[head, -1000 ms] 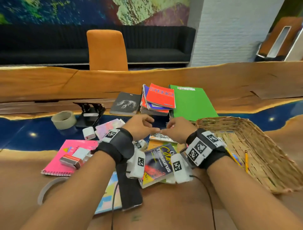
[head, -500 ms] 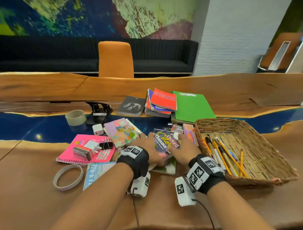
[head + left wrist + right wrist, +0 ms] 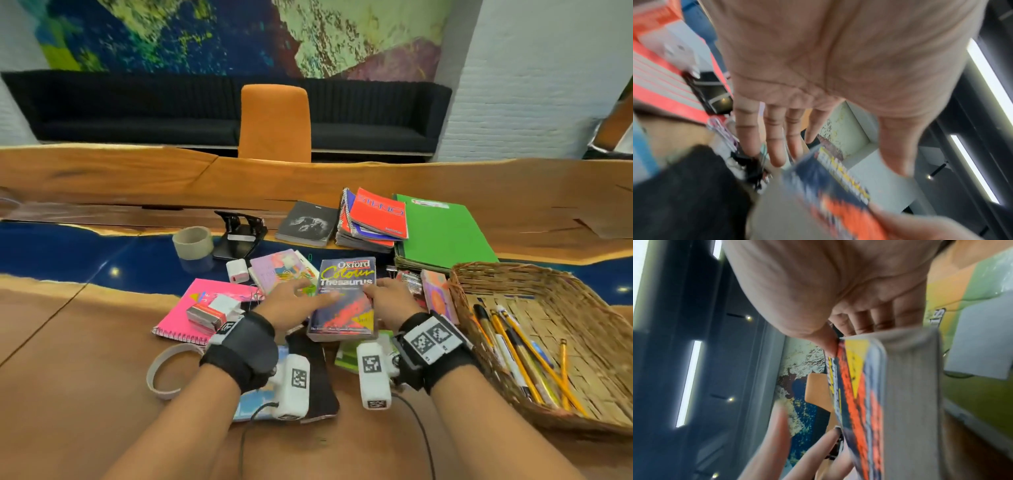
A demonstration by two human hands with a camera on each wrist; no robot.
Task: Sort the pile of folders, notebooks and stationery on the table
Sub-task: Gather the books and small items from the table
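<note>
Blue-covered thesaurus (image 3: 344, 301) raised above the pile, long axis running away from the person, title end farthest | left hand (image 3: 291, 303): fingers (image 3: 774, 129) straight and spread, thumb laid on the cover | right hand (image 3: 390, 301): right edge pinched, thumb on the cover, fingers (image 3: 875, 318) curled beneath.

Left wrist view is motion-blurred: thesaurus (image 3: 838, 186) cover unreadable there, and the dark mass (image 3: 684, 186) at lower left can't be identified. Right hand (image 3: 394, 301) fingers go under the book's right edge in head view, so their hold underneath is hidden; in right wrist view the book (image 3: 869, 402) is smeared & cut off at the bottom edge. Basket (image 3: 513, 277) runs off the head frame's right edge, and small print on the book's lower cover is too small to read.
</note>
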